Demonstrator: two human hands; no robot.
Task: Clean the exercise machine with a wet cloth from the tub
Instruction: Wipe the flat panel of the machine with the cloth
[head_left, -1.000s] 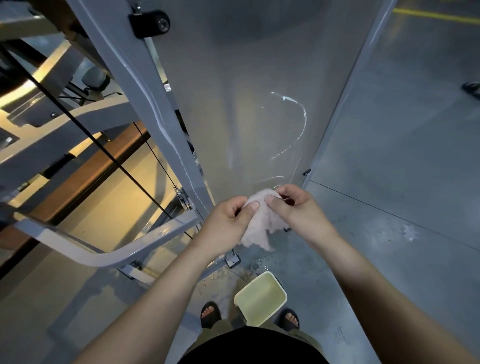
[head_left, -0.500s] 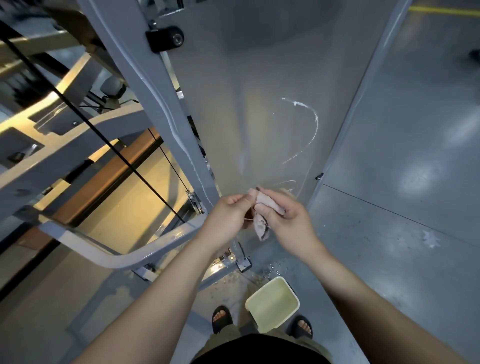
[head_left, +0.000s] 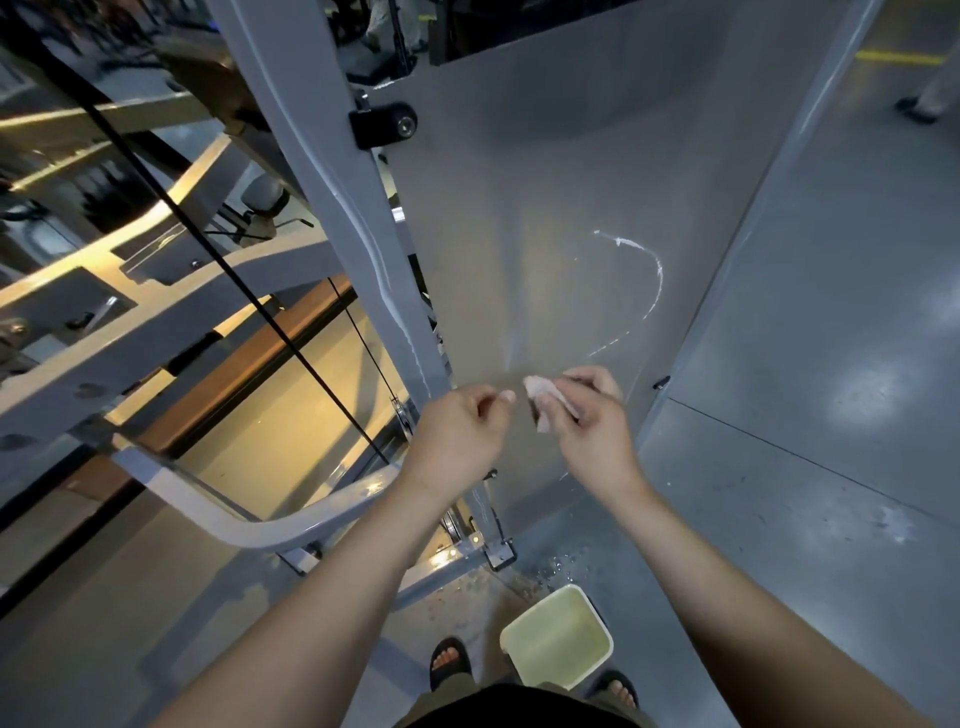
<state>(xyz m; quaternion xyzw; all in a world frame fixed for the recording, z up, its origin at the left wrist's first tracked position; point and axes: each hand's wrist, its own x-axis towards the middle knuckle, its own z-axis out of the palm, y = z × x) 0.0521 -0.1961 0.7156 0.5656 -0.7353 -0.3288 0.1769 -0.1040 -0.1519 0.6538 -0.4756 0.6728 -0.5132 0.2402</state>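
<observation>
The pale pinkish cloth (head_left: 544, 402) is bunched small in my right hand (head_left: 589, 426), whose fingers curl round it in front of the machine's grey panel (head_left: 545, 208). My left hand (head_left: 457, 431) is just to the left of the cloth, apart from it, with fingers curled and nothing in them. A white curved smear (head_left: 655, 280) marks the panel above my hands. The pale yellow tub (head_left: 558, 636) stands on the floor between my sandalled feet. The grey upright post (head_left: 332, 218) of the machine rises at the left of the panel.
Black cables (head_left: 208, 244) run diagonally through the frame on the left, and a curved grey bar (head_left: 270, 525) passes under my left forearm. Water drops (head_left: 556, 564) lie on the floor by the tub. Another person's foot (head_left: 917, 109) stands at the far right.
Both hands held the spread cloth a second ago. The cloth has been gathered into my right hand, and my left hand has let go and drawn slightly left.
</observation>
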